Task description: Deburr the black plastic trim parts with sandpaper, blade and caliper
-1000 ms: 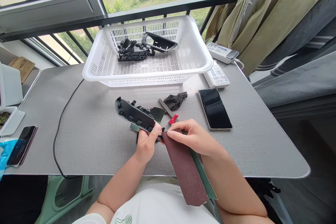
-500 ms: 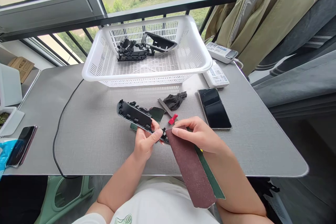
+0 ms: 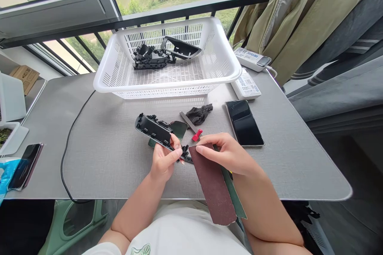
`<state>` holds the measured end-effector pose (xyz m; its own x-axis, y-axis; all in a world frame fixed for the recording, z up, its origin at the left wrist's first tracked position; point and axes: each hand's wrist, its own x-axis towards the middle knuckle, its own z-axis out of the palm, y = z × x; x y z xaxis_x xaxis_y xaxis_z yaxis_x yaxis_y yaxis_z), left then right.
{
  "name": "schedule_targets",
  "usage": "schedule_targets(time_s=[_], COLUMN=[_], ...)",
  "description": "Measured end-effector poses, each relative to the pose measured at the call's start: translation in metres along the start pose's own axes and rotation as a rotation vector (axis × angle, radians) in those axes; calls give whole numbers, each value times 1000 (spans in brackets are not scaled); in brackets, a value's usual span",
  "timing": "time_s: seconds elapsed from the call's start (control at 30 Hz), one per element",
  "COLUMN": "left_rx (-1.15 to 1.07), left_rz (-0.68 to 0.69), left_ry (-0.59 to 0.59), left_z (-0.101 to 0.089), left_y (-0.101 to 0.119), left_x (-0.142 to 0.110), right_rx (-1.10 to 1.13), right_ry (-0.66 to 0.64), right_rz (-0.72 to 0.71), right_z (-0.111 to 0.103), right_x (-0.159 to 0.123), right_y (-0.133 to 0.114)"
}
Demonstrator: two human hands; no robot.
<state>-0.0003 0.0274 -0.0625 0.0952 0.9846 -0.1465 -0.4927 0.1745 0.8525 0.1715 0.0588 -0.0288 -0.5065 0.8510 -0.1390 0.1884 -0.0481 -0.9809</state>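
Black plastic trim part (image 3: 154, 129) in left hand (image 3: 163, 159), sandpaper strip (image 3: 211, 185) in right hand (image 3: 226, 153)

We see the left hand closed firmly round the part, which is held tilted just above the grey worktop (image 3: 89, 147). The right hand pinches the top of the maroon strip in a narrow grip, with a green abrasive strip (image 3: 235, 195) along its edge. The strip's top end sits just beside the part's tip; we cannot tell if they touch.

For progress, we judge 1 part in work and 2 black parts (image 3: 149, 57) (image 3: 181, 48) lying in the white plastic basket (image 3: 167, 89), apparently set aside. How much of the part in hand is done, we cannot tell.

Near the hands lie a green abrasive scrap (image 3: 178, 129), a flat metal file with a red handle (image 3: 188, 121), a dark cloth (image 3: 199, 114) and a smartphone (image 3: 244, 122).
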Motion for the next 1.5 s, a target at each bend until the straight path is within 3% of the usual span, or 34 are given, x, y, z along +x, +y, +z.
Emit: schedule_targets(time_s=[0.3,0.57,0.73,0.9,1.07,1.27,1.4,1.5], left_rx=[-199,-300,-322,-315,-225,-150,-124,-122], left_rz=[-13,-80,-96,-54,11,144,193,218], left_ry=[-34,-37,-34,-63,-138,-200,-252,-298], left_z=[-5,-5,-4,-5,-2,6,8,7], left_y=[6,11,12,13,14,13,13,12], left_x=[-1,-2,-1,-2,-12,-33,-45,-52], right_rx=[89,153,122,129,102,-63,-118,-108], right_ry=[-26,-71,-2,-106,86,107,210,177], right_rz=[111,-26,-10,-156,-244,-439,-445,-478], right_z=[9,15,18,16,21,37,41,45], right_x=[5,3,3,-1,-18,-42,-53,-60], right_y=[0,0,0,-2,-3,-7,-10,-11])
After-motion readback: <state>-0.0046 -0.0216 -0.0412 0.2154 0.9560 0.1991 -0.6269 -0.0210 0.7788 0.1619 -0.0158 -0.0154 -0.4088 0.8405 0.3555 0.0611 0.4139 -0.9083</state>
